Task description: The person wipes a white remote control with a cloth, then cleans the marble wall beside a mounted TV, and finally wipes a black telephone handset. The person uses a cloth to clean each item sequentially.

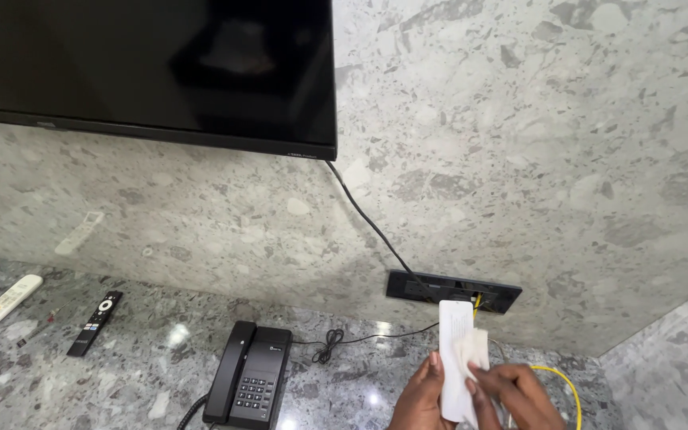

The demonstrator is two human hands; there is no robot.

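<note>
Down at the bottom edge, both hands come up from below, side by side and touching the same thing. The left hand (422, 398) is wrapped around the lower part of a flat white box-shaped device (455, 358), thumb up along its left edge, so it's grasping that and holding it upright. The right hand (515, 394) has its fingers pinched on a crumpled white tissue or cloth (474, 350) pressed against the right side of the device, so it's closed on that.

Going left to right across the rest: a white air-conditioner style remote (3, 303) lies far left on the counter, then a slim black TV remote (95, 322) a little way off from it. A thin dark stick-like thing sits between them, too small to tell what it is. Further right is a black desk phone (248, 374) with its handset on the cradle, and its thin black cord (330, 344) bunched in a small loop just beside it. Behind the hands a black socket panel (453, 291) is set in the wall, with a black cable (368, 221) running up to the wall-mounted TV (149, 68). A yellow cable (563, 382) curves past the right hand.

The counter (145, 382) is glossy grey speckled stone, and the wall (559, 143) is the same stuff in a lighter grey.
</note>
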